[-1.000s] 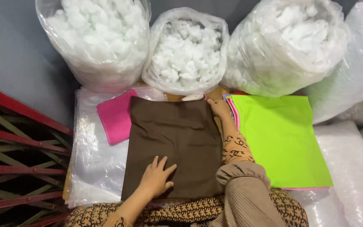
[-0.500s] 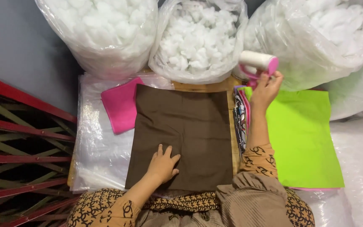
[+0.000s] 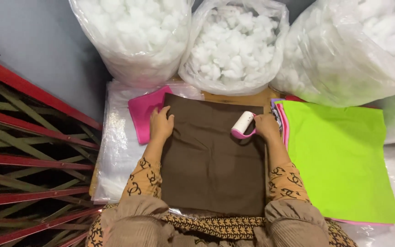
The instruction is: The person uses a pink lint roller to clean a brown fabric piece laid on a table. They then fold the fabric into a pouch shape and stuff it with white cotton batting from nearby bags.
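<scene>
Lint roller [image 3: 244, 123], gripped in right hand [image 3: 267, 126] fingers, rests at brown cloth [image 3: 213, 160]'s far edge; left hand [image 3: 161, 124] presses flat, fingers spread. Rolling appears barely begun.

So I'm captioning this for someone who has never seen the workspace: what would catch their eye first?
Probably the bright green fabric stacked on the right, and the three clear bags of white stuffing lined up along the back. In the middle lies a brown cloth, with the left hand flat on its upper left corner and the right hand holding a pink-handled lint roller on its upper right.
</scene>
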